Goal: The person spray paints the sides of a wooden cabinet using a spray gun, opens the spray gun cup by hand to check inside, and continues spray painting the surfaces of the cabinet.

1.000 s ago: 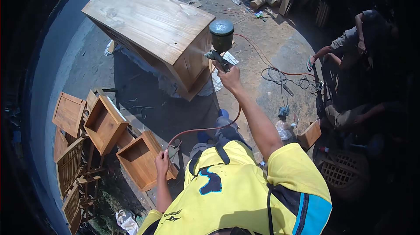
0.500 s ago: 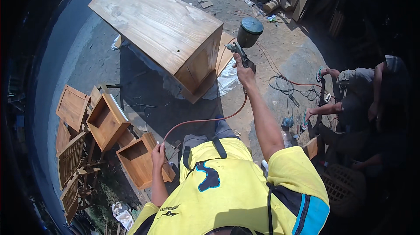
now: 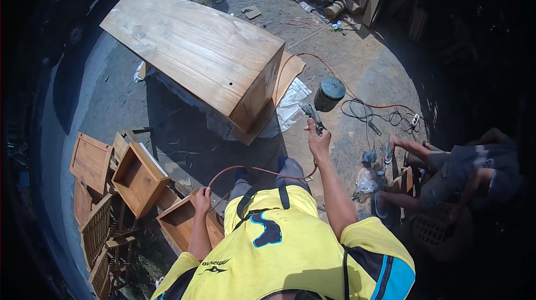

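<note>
Right hand: right hand (image 3: 319, 142) clamped on grip of a grey spray gun with round dark cup (image 3: 322, 100), arm out front, nozzle aimed twd the cabinet's near corner, not touching it.
Left hand: left hand (image 3: 201, 199) closed round a thin red air hose (image 3: 254, 170), low at person's left, just above an open wooden drawer box (image 3: 181, 223).
Hose: runs from left hand in an arc across the legs to the gun.
Cabinet: large light-brown wooden cabinet (image 3: 201, 57) lies tilted on white sheeting (image 3: 290, 104) on bare ground, just ahead.
Left side: more wooden drawer boxes & slatted frames (image 3: 106, 188) stacked.
Right side: another person (image 3: 463, 171) seated, near tangled cables (image 3: 379, 114).
</note>
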A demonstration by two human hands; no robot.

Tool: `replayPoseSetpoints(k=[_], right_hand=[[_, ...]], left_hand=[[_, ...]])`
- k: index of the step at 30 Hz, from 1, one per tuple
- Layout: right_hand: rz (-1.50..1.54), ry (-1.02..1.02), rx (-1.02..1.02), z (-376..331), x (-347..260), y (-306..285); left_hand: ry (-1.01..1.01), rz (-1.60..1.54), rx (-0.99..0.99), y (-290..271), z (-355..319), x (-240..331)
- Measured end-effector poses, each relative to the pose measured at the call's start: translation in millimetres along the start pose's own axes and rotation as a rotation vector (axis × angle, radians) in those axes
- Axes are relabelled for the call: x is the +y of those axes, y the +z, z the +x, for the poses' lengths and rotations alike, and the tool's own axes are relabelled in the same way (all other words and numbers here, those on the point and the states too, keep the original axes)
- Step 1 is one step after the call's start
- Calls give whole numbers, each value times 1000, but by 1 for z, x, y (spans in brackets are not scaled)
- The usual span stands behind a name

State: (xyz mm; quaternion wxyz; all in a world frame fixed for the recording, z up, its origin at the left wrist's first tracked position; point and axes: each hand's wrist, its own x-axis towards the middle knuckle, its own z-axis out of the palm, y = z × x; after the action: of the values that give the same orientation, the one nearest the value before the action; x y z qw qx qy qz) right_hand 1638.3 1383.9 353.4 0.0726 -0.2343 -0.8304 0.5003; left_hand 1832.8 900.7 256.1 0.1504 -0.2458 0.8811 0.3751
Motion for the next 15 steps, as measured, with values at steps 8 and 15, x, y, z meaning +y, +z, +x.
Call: replayPoseSetpoints(k=[8,15], right_hand=[[280,166,153,-128,-8,12],[279,108,51,-209,-54,74]], left_hand=[[343,-74,-175,-46,92,64],[1031,-257,-438,-82,55,254]])
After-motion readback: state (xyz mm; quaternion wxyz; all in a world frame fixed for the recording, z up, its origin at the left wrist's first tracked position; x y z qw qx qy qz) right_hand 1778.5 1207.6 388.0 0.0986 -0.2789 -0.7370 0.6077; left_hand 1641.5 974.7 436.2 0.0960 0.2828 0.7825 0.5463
